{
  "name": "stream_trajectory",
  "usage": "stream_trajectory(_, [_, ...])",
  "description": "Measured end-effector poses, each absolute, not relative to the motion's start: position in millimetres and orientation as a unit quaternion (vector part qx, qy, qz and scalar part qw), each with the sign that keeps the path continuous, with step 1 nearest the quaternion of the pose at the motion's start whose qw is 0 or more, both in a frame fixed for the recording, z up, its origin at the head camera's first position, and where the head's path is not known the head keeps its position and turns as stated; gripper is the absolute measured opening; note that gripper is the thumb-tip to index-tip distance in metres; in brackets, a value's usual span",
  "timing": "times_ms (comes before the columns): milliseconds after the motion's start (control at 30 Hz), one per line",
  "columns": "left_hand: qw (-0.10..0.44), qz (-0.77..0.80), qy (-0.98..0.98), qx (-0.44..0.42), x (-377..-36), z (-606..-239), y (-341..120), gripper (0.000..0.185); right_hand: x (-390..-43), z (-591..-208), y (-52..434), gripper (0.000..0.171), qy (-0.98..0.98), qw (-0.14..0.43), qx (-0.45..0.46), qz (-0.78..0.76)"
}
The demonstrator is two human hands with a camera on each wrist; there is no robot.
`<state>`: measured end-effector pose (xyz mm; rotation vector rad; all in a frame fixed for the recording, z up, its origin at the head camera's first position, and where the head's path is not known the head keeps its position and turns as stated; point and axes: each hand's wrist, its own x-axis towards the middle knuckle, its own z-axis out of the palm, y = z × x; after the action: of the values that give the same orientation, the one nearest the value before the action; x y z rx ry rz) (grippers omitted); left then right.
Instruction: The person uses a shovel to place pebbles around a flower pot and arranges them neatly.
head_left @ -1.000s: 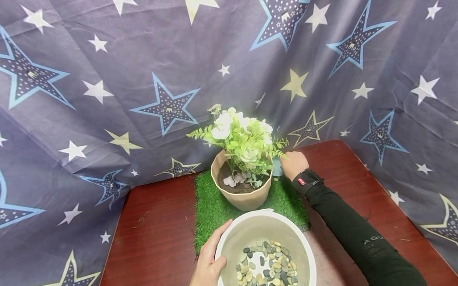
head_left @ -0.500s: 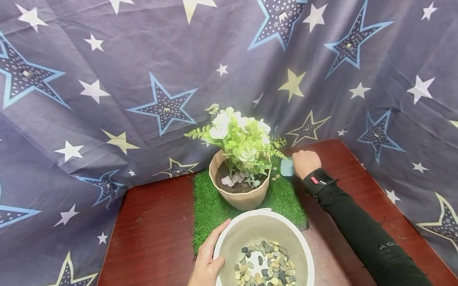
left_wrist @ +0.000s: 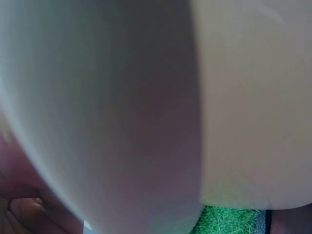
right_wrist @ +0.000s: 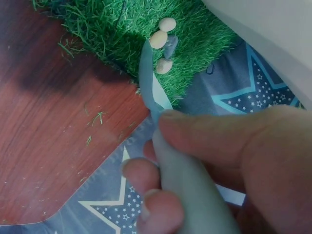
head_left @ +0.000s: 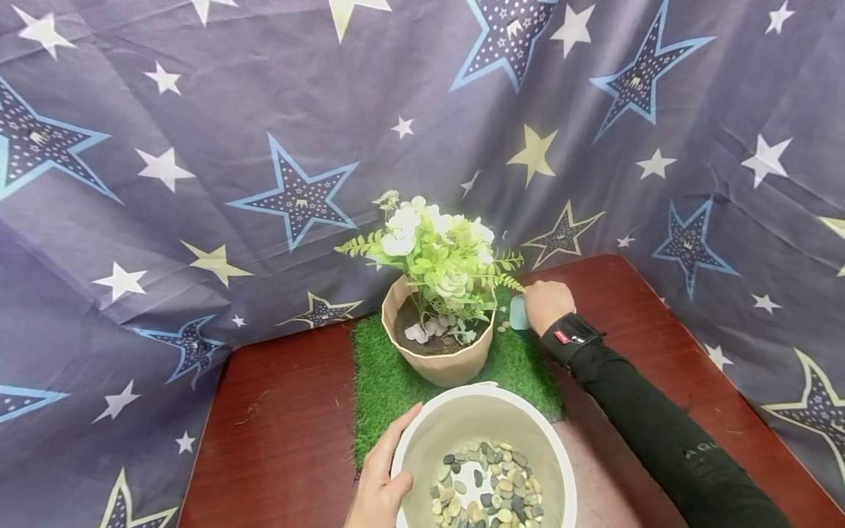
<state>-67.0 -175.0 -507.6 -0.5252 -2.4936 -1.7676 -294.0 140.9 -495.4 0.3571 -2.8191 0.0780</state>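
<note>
Right hand (head_left: 546, 304) is wrapped around a small pale-blue scoop (right_wrist: 161, 126), its blade down by a few spilled pebbles (right_wrist: 162, 40) on the grass mat (head_left: 386, 381) beside the flower pot (head_left: 439, 363). Left hand (head_left: 383, 484) lies with fingers fairly straight on the white bucket (head_left: 422, 433), which holds plenty of pebbles, while the pot's soil looks mostly bare, so I'd say it's early days.

Backdrop: a grey-blue cloth (head_left: 198, 110) printed with white, cream and blue-outlined stars, hung creased behind and to both sides of a reddish-brown wooden table (head_left: 277, 447). Even light falls across both, without strong shadows.
</note>
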Motion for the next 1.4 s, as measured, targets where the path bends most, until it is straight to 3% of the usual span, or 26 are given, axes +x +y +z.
stream_trajectory(567, [0.037,-0.565,-0.804,-0.182,-66.9,-509.0,-174.9,0.096,-291.5,-501.4,144.5,0.011,-0.977,0.167,0.124,0.048])
stream_trajectory(800, [0.029,-0.567,-0.805,-0.173,-67.4,-510.0,-175.2,0.095,-282.8,-481.8,167.8,0.005,-0.981,0.144,0.118,0.058])
stream_trajectory(1000, [0.027,-0.568,-0.803,-0.179,-66.5,-509.9,-174.3,0.095,-251.8,-437.2,194.9,0.02,-0.986,0.063,0.127,0.083])
stream_trajectory(1133, [0.024,-0.575,-0.799,-0.176,-66.8,-508.9,-174.9,0.095,-218.2,-398.1,203.5,0.018,-0.979,0.04,0.172,0.099])
stream_trajectory(1267, [0.023,-0.575,-0.798,-0.178,-67.5,-508.4,-175.8,0.095,-179.8,-363.5,198.3,0.018,-0.968,0.076,0.221,0.093])
stream_trajectory(1400, [0.019,-0.576,-0.798,-0.178,-67.7,-508.4,-176.1,0.096,-147.7,-345.6,180.3,0.035,-0.946,0.132,0.29,0.061])
